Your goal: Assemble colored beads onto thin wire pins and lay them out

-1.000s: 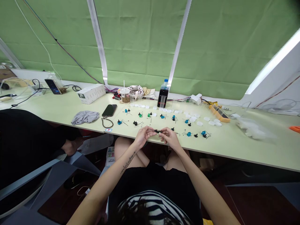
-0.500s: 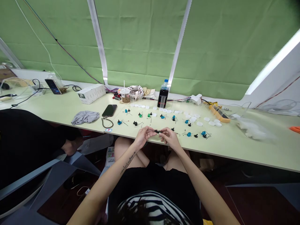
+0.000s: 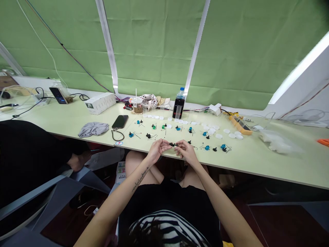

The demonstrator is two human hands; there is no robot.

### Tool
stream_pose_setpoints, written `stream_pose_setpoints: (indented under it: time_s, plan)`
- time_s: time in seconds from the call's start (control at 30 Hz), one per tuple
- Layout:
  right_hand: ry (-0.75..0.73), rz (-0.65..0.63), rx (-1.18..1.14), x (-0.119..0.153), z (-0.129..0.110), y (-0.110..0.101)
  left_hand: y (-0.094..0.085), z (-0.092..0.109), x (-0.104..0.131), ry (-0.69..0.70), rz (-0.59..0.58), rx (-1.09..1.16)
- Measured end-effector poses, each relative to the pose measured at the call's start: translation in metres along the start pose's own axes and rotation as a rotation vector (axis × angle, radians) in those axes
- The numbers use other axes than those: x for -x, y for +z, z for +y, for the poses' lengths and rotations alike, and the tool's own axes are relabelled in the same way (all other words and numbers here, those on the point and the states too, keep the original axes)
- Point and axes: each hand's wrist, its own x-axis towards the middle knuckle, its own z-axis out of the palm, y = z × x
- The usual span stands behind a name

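A small black part [image 3: 172, 144] is held between my two hands at the table's front edge. My left hand [image 3: 158, 149] pinches its left end, palm turned up. The fingertips of my right hand [image 3: 186, 150] grip its right end. Around them on the pale table [image 3: 259, 156] lie several small blue, green and black pieces with thin metal rods, among them a blue piece [image 3: 207, 148] to the right and a black piece [image 3: 148, 136] to the left. Behind these, round white caps [image 3: 218, 136] are spread in a row.
A dark phone [image 3: 120, 121], a grey cloth [image 3: 93, 129] and a white box [image 3: 100, 103] are at the left. A bottle [image 3: 179, 103] and a cup [image 3: 137, 105] stand behind; a yellow meter [image 3: 240, 125] lies right. Another person's hand [image 3: 77, 161] is at left.
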Motion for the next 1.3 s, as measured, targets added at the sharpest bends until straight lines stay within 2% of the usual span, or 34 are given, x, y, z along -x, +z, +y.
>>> stream_pose_setpoints:
  time_s: [0.63,1.3]
  plan:
    - [0.003,-0.025,0.011,-0.0009,0.0018,-0.0002,-0.0006,0.0002,-0.0001,0.002,0.0,0.005]
    - [0.008,0.013,-0.006,-0.0021,0.0054,0.0006,0.0003,0.0013,0.0006,-0.001,0.001,0.0]
